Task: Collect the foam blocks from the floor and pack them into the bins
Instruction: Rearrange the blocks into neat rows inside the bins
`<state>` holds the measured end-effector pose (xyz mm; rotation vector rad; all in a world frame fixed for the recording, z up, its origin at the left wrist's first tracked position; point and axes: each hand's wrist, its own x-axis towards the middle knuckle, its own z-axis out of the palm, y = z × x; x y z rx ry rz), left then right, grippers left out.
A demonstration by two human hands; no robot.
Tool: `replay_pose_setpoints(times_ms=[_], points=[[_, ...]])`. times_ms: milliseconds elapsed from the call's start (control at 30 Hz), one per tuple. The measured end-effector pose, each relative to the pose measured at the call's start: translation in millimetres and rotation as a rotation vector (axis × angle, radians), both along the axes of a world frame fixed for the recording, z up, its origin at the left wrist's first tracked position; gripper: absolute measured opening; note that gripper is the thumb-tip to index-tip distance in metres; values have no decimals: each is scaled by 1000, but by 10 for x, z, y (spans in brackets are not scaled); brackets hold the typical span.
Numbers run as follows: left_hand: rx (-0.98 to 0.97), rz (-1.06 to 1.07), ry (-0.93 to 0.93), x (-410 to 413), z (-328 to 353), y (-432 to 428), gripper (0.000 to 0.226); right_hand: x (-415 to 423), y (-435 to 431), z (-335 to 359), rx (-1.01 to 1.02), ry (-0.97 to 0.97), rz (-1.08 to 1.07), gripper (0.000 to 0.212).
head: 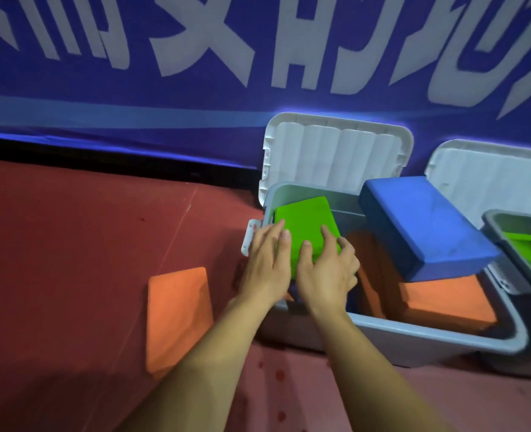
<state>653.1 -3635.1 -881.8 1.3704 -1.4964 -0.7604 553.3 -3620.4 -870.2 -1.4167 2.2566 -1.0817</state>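
A green foam block (304,221) stands tilted at the left end of a grey bin (414,330). My left hand (265,265) lies against its left side with straight fingers. My right hand (326,274) rests on its near top face, fingers spread and slightly bent over the edge. A blue foam block (420,226) lies slanted across the bin's right rim. Orange blocks (445,302) fill the bin's bottom. Another orange foam block (178,310) lies on the red floor left of the bin.
The bin's white lid (336,151) leans open against a blue banner wall (195,73). A second grey bin (519,232) with green blocks and its own open lid stands at the right edge. Red floor (71,244) stretches to the left.
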Motion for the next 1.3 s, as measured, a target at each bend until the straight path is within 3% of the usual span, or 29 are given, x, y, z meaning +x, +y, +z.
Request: replay_pose_setpoints(times_ms=[133, 267, 433, 533, 800, 867, 967, 1067, 1167, 1300], points=[[150, -79, -61, -261, -65, 16, 55, -250, 14, -113, 182, -101, 9, 65], [327, -96, -81, -366, -58, -10, 62, -301, -45, -174, 224, -192, 27, 63], [430, -95, -83, -371, -70, -96, 65, -335, -86, -149, 138, -306, 22, 42], [451, -83, -93, -369, -114, -126, 68, -368, -136, -144, 149, -354, 17, 50], [377, -85, -133, -320, -83, -81, 62, -336, -149, -54, 158, -465, -66, 53], [273, -24, -140, -262, -61, -70, 61, -339, -112, 54, 110, -485, -111, 58], [45, 14, -132, -137, -12, -82, 76, -332, -61, 260, -18, -483, -121, 57], [-67, 74, -52, 52, 127, -147, 76, -208, -45, 473, -160, -446, -43, 57], [-155, 178, 42, 346, 303, -163, 74, 128, -78, 546, -219, -453, 93, 73], [-123, 382, -98, 967, 278, -28, 63, 727, -96, 438, -156, -449, 264, 74]])
